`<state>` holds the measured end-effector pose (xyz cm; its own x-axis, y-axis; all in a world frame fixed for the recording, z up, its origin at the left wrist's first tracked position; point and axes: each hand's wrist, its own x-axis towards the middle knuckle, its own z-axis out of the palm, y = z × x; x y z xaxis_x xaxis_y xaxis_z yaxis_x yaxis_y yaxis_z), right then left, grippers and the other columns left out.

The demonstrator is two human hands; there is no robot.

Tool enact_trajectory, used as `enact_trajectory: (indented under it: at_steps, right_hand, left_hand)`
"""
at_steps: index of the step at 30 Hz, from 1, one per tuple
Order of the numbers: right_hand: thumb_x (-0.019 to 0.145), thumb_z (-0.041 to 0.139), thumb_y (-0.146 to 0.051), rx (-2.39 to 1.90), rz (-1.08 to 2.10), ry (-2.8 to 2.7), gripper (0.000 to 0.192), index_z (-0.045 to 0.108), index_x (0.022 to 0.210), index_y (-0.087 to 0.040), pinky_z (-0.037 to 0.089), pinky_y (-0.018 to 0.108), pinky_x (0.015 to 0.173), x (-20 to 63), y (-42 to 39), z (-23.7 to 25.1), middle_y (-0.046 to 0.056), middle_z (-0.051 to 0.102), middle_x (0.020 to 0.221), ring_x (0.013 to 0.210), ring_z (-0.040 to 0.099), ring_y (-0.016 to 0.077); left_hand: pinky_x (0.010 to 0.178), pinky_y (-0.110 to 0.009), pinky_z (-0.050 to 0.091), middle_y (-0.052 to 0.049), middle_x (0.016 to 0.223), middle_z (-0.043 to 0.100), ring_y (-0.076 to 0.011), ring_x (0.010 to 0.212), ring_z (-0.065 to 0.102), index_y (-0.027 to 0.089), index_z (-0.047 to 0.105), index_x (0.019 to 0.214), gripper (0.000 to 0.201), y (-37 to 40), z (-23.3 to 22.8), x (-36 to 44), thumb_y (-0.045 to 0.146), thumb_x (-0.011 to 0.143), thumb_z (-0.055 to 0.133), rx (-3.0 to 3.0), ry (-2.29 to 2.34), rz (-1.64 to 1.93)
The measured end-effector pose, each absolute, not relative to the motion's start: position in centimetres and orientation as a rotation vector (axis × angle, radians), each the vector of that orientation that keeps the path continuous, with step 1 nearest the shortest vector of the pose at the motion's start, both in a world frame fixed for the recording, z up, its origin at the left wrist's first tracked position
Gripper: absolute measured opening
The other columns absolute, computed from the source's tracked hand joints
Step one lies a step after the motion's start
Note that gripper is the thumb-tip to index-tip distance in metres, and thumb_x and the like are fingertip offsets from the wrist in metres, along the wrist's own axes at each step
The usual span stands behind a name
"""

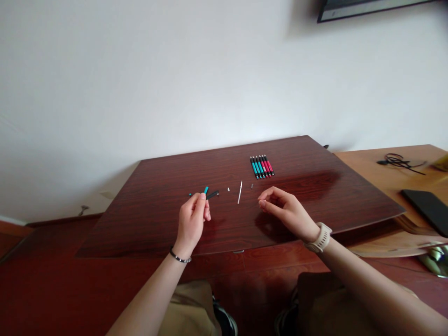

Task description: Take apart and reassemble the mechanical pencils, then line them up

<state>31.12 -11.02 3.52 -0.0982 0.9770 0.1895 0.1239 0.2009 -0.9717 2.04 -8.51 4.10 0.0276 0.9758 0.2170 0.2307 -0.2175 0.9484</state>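
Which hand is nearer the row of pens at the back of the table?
Right. The right hand sits just in front of the row of pens; the left hand is farther off to the left, gripping a teal pen part.

No readable text, labels, brands or numbers anywhere; the pens [262, 166] on the bench [315, 196] are too small to show print, and the watch [321, 238] face is turned away.

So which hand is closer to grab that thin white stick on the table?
Probably the right hand. The white stick lies just beside its fingertips, and I can't see anything in it. The left hand already pinches a teal pen piece.
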Motion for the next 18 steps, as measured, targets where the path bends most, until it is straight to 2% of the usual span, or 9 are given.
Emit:
enact_trajectory:
  at_steps: [5, 10, 15, 18]
  right_hand:
    - [0.096, 0.075, -0.052, -1.214, 0.932, -1.528, 0.03, 0.072, 0.101, -0.022, 0.053, 0.035, 0.082, 32.5, -10.2, 3.1, 0.003, 0.073, 0.093, 0.085, 0.067, 0.0208]
    - [0.099, 0.07, -0.044, -1.361, 0.733, -1.647, 0.022, 0.073, 0.105, -0.024, 0.053, 0.036, 0.083, 34.0, -9.3, 2.4, 0.004, 0.077, 0.095, 0.087, 0.071, 0.0226]
    - [0.098, 0.065, -0.035, -1.481, 0.556, -1.767, 0.015, 0.073, 0.104, -0.025, 0.052, 0.035, 0.078, 35.2, -8.0, 1.6, 0.003, 0.077, 0.091, 0.082, 0.071, 0.0226]
    - [0.096, 0.065, -0.031, -1.543, 0.482, -1.819, 0.012, 0.073, 0.101, -0.024, 0.05, 0.034, 0.076, 35.8, -7.1, 1.2, 0.003, 0.076, 0.088, 0.078, 0.07, 0.0216]
  left_hand:
    - [0.057, -0.024, 0.045, 0.001, 0.069, 0.059, -0.0122, 0.059, 0.057, 0.021, 0.058, 0.08, 0.04, -7.3, 4.0, -0.3, 0.049, 0.108, 0.053, 1.586, 1.426, 1.307]
    - [0.064, -0.026, 0.05, -0.003, 0.082, 0.07, -0.0149, 0.067, 0.065, 0.021, 0.061, 0.089, 0.032, -5.5, 2.9, -4.0, 0.046, 0.106, 0.052, 1.672, 1.643, 1.314]
    - [0.079, -0.032, 0.052, -0.006, 0.098, 0.081, -0.0238, 0.089, 0.075, 0.023, 0.065, 0.104, 0.027, -4.0, 2.2, -7.6, 0.048, 0.104, 0.054, 1.848, 2.095, 0.99]
    - [0.078, -0.034, 0.048, -0.007, 0.104, 0.081, -0.0282, 0.095, 0.074, 0.025, 0.066, 0.104, 0.025, -3.8, 2.3, -8.4, 0.047, 0.103, 0.054, 1.938, 2.313, 0.769]
